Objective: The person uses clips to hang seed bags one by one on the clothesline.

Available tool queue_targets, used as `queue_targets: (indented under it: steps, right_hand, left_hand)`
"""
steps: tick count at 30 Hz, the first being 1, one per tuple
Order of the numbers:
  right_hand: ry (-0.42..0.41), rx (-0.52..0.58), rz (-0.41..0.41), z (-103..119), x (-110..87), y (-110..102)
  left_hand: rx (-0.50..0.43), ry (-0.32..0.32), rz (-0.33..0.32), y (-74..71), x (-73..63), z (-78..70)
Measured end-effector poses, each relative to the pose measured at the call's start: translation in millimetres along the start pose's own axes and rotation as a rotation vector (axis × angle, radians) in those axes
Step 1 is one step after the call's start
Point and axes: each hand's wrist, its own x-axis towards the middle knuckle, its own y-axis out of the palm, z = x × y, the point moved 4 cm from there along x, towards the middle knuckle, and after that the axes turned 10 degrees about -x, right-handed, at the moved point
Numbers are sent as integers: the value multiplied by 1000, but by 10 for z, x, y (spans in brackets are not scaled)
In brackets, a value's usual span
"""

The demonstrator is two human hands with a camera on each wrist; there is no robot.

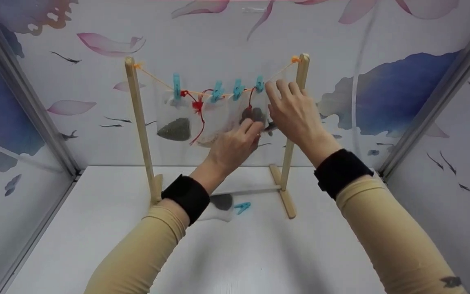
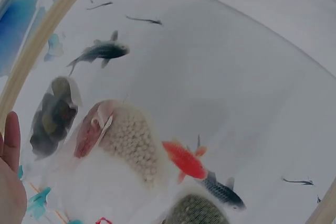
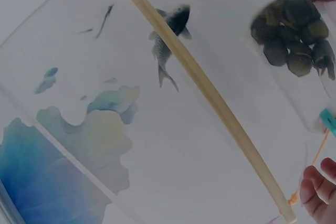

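Note:
My left hand (image 1: 233, 149) is raised in front of the hanging bags, fingers right at a sheer bag of dark stones (image 1: 255, 114); in the left wrist view one finger (image 2: 11, 142) extends straight beside it. Higher up, my right hand (image 1: 294, 108) has its fingertips by the orange string (image 3: 320, 148), just right of the end blue clothespin (image 1: 260, 83). That clothespin and the fingers stand apart in the right wrist view. Other blue clothespins (image 1: 217, 91) sit on the string, with sheer bags below, including one of green grains (image 1: 174, 129) and one of pale beads (image 2: 131, 142).
A wooden frame (image 1: 139, 122) carries the string between two posts. Beneath it on the white table (image 1: 235, 253) lie a loose blue clothespin (image 1: 242, 208) and a sheer bag with dark contents (image 1: 222, 201). Red cords (image 1: 198, 107) dangle from the bags. Printed walls enclose the table.

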Motion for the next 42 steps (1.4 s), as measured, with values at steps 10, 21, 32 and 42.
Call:
queue_targets:
  steps: [10,21,32,42]
  right_hand:
    - [119,226,104,513,-848,262]
    - [144,720,789,1476,-2187,571]
    - [157,1053,912,1674,-2770,415]
    - [263,1236,880,1602,-3051,366]
  left_hand:
    - [-128,-178,463,485,-872,-324]
    - [-175,-457,956,988,-1738,-594]
    - [28,-310,899,1087,-1969,-800]
    - [-55,-366,748,997,-1920,-1109]
